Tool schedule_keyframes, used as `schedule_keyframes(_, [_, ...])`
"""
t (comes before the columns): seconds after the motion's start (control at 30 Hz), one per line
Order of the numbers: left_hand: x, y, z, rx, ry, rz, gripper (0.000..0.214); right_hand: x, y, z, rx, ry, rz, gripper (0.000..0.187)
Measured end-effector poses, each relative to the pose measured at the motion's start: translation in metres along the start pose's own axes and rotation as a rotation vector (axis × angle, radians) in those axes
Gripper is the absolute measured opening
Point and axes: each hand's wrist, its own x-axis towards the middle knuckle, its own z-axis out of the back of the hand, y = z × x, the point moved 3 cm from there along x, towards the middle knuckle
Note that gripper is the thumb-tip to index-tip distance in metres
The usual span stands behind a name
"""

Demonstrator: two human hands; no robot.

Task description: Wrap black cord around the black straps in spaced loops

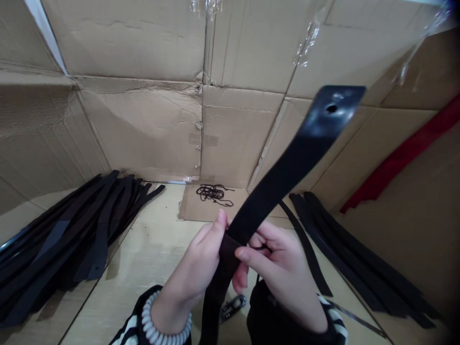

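Observation:
Both hands hold a long black strap [275, 189] at its middle, where a duller band crosses it. Its upper end is shiny, has a round hole and rises to the upper right; the lower part hangs down between my wrists. My left hand [203, 256] is closed on the strap's left edge, thumb pointing up. From the other side my right hand [276, 263] pinches it, thumb in front and fingers partly hidden behind. Below the hands lies a small dark tool [233, 308], partly covered by the strap; its kind I cannot make out.
A large pile of black straps [82, 230] lies on the left of the table [143, 268]. More black straps [355, 258] lie at the right. Tangled dark cord [213, 192] rests on a cardboard piece [192, 206]. Cardboard walls [143, 129] enclose the back, with a red strip [406, 155] at right.

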Motion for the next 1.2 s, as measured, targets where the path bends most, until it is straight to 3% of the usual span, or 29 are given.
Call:
schedule_keyframes(0.1, [0.002, -0.001, -0.002, -0.109, 0.112, 0.005, 0.071, -0.001, 0.001, 0.002, -0.019, -0.037, 0.055, 0.011])
schedule_keyframes(0.33, [-0.001, -0.016, -0.005, 0.067, 0.055, -0.204, 0.036, 0.0, 0.005, -0.001, -0.113, -0.21, 0.111, 0.018])
schedule_keyframes(0.5, [-0.004, -0.014, -0.001, -0.004, 0.087, -0.136, 0.04, 0.001, 0.004, 0.0, -0.114, -0.069, 0.075, 0.017])
schedule_keyframes(0.67, [-0.004, -0.003, 0.002, -0.132, 0.28, 0.038, 0.039, 0.002, 0.001, 0.013, -0.191, 0.003, 0.115, 0.032])
schedule_keyframes(0.8, [-0.001, -0.001, -0.003, -0.228, 0.416, 0.02, 0.039, 0.002, 0.002, 0.015, -0.152, -0.016, 0.182, 0.023])
schedule_keyframes(0.9, [0.0, -0.005, -0.006, -0.102, 0.34, -0.058, 0.038, 0.002, -0.001, 0.013, -0.074, -0.116, 0.087, 0.024])
schedule_keyframes(0.97, [-0.002, -0.007, -0.007, 0.058, 0.208, -0.112, 0.04, 0.001, -0.003, 0.01, -0.034, -0.2, 0.015, 0.03])
schedule_keyframes(1.07, [-0.004, -0.01, -0.007, 0.231, -0.028, -0.174, 0.046, 0.001, 0.0, 0.008, -0.118, -0.338, 0.036, 0.032])
schedule_keyframes(1.13, [-0.005, -0.011, -0.006, 0.271, -0.15, -0.214, 0.047, 0.002, 0.001, 0.007, -0.179, -0.343, 0.06, 0.027])
schedule_keyframes(1.2, [-0.004, -0.011, -0.004, 0.244, -0.188, -0.216, 0.05, 0.004, 0.001, 0.006, -0.175, -0.249, 0.052, 0.025])
